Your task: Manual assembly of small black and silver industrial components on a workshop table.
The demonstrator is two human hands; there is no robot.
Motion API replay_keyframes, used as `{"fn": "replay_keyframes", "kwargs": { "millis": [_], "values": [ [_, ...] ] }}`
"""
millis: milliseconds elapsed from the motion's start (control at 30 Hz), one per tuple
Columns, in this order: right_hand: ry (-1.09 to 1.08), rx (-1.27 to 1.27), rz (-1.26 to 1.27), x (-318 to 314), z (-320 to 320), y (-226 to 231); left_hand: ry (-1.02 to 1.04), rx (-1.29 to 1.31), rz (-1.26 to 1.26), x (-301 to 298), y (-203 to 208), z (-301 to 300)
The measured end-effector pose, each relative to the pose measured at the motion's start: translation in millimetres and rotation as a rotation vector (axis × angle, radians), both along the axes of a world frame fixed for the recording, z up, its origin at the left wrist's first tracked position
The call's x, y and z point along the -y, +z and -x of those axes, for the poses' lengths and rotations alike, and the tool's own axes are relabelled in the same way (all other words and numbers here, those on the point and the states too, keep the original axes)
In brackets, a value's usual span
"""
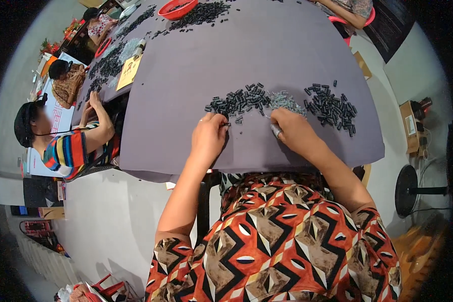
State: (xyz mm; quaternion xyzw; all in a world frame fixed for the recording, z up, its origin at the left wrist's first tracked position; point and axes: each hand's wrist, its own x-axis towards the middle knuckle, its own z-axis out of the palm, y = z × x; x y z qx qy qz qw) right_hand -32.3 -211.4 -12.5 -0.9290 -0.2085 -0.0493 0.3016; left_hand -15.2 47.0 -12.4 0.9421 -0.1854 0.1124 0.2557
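My left hand (209,135) is closed in a pinch, with a small black cylindrical piece (228,124) at its fingertips. My right hand (293,130) is also closed, thumb and fingers together beside a heap of small clear pieces (286,100). A pale bit shows at its fingertips, too small to make out. One finger of that hand has a grey wrap (276,131). Beyond my left hand spreads a pile of black cylindrical pieces (240,99). Another black pile (331,109) lies to the right of the clear heap.
A grey cloth (186,65) covers the table. At its far side a red basket (178,8) stands by more black pieces (206,15). Left, a person in a striped shirt (73,151) works near a yellow card (129,72). Another person sits at the far right.
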Motion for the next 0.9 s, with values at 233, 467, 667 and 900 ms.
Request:
{"fn": "replay_keyframes", "kwargs": {
  "millis": [233,467,667,900],
  "values": [
    [0.035,-0.13,-0.313,8.0,3.0,-0.3,0.028,-0.058,0.203,5.3,8.3,4.4],
    [0.083,-0.385,-0.788,-8.7,11.9,16.9,-0.116,-0.735,1.04,25.7,14.6,38.4],
    [0.12,-0.229,-0.685,-21.3,23.2,22.7,-0.145,-0.741,1.018,36.2,9.2,50.0],
    [0.199,-0.006,-0.478,-21.0,26.7,24.2,-0.122,-0.478,0.683,44.1,3.8,57.8]
  ]
}}
